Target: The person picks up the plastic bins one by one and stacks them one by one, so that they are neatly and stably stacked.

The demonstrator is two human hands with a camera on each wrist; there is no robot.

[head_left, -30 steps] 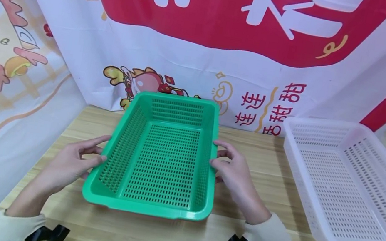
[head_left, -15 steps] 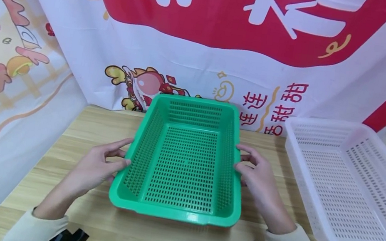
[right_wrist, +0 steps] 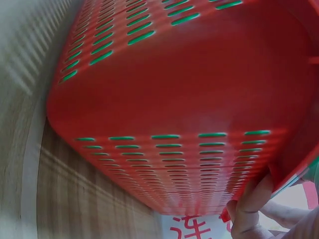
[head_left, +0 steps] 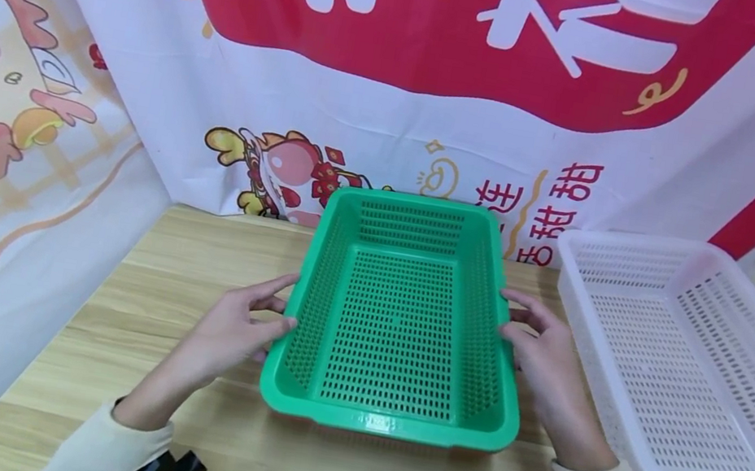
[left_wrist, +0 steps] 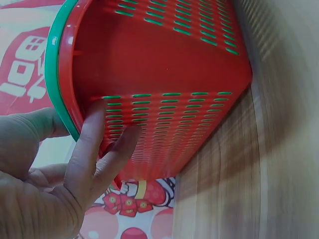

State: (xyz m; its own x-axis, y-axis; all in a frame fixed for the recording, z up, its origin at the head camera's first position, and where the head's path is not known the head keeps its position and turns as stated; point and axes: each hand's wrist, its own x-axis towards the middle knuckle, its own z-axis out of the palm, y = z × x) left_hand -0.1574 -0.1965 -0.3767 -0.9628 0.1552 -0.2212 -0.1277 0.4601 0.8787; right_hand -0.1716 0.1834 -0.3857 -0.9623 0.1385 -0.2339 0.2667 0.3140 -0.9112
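Observation:
A green slotted plastic basket (head_left: 385, 424) sits nested inside a red one of similar shape in the middle of the head view. The red basket (left_wrist: 164, 69) shows from outside in both wrist views, green peeking through its slots, its base down at the wooden table. My left hand (head_left: 237, 328) grips the stack's left side, thumb at the green rim and fingers against the red wall below. On the opposite side my right hand (head_left: 546, 361) holds it the same way, fingers (right_wrist: 254, 199) tucked under the red rim. Nothing lies inside the green basket.
A white slotted basket (head_left: 591, 385) stands on the right, close beside my right hand and forearm. Wooden tabletop (head_left: 152, 299) spreads out left of the stack. A printed cloth (head_left: 393, 139) hangs behind the table, with another patterned cloth (head_left: 15, 228) along the left.
Both hands have moved right, carrying the nested green and red baskets with them toward the white basket. Their hold on the sides looks unchanged, and the white basket has stayed in place.

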